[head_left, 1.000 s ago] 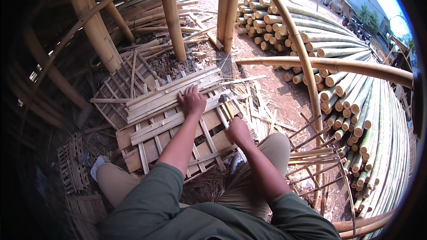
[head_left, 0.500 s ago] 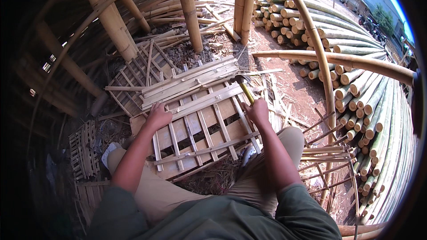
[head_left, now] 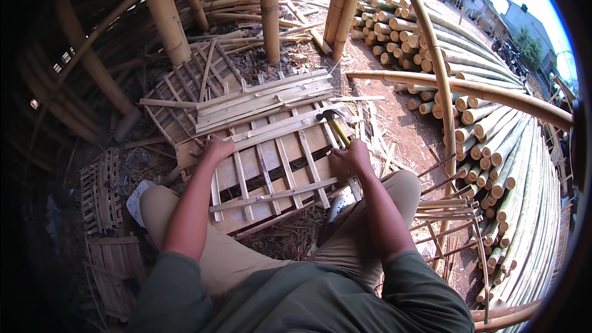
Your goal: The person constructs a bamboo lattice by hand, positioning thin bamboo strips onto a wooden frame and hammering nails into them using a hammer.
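A slatted bamboo panel (head_left: 295, 180) lies in front of me, its thin crosspieces over wide flat boards. My right hand (head_left: 354, 156) is closed around the yellow handle of a hammer (head_left: 338, 127). The hammer's dark head is over the right end of a pale bamboo strip (head_left: 271, 133) across the panel. At that strip's left end is my left hand (head_left: 214, 150), its fingers spread toward the left and its palm hidden. Several more pale strips (head_left: 262, 103) lie side by side just beyond.
Cut bamboo poles (head_left: 493, 117) are stacked at right, behind a curved bamboo rail (head_left: 445, 86). Upright bamboo posts (head_left: 269, 15) stand beyond the panel. Another slatted panel (head_left: 185, 94) lies behind at left, a smaller slatted piece (head_left: 102, 191) nearer. Thin sticks (head_left: 447, 209) are by my right knee.
My left hand has shifted slightly left along the strip's end and its fingers have spread. The hammer stays in my right hand, its head slightly lower. The whole view has shifted a little.
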A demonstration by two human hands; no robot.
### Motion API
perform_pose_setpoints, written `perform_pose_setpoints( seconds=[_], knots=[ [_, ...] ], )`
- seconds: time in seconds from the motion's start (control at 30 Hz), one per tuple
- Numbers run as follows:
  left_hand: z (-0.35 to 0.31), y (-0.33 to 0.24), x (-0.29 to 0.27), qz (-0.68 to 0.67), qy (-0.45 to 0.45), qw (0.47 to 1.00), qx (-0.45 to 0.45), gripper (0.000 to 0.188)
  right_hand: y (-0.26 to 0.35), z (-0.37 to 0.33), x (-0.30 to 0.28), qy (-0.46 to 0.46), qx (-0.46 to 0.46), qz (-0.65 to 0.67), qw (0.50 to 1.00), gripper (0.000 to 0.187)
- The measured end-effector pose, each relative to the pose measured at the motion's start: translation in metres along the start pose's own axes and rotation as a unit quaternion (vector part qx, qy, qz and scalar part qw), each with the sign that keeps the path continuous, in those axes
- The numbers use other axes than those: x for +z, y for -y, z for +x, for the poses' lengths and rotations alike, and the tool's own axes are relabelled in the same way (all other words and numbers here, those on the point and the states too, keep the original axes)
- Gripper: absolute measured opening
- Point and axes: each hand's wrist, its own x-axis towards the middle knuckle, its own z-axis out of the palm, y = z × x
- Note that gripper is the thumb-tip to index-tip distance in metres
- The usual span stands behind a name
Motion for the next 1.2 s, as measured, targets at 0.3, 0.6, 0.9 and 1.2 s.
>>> perform_pose_setpoints(
  seconds=[0.3, 0.6, 0.9, 1.2],
  knots=[
    [0.002, 0.004, 0.006, 0.040, -0.040, 0.998, 0.003, 0.086, 0.001, 0.001, -0.013, -0.018, -0.043, 0.027, 0.999, 0.051],
    [0.008, -0.005, 0.010, 0.042, -0.060, 0.997, -0.015, 0.086, 0.007, 0.001, -0.027, -0.006, -0.016, -0.006, 1.000, 0.047],
    [0.029, 0.005, 0.003, -0.024, -0.015, 1.000, 0.010, 0.080, 0.010, 0.014, -0.050, 0.029, -0.020, 0.096, 0.995, 0.040],
    [0.026, 0.009, 0.011, 0.032, -0.038, 0.998, 0.037, 0.091, 0.019, 0.008, -0.024, -0.073, -0.070, 0.048, 0.994, 0.055]
  ],
)
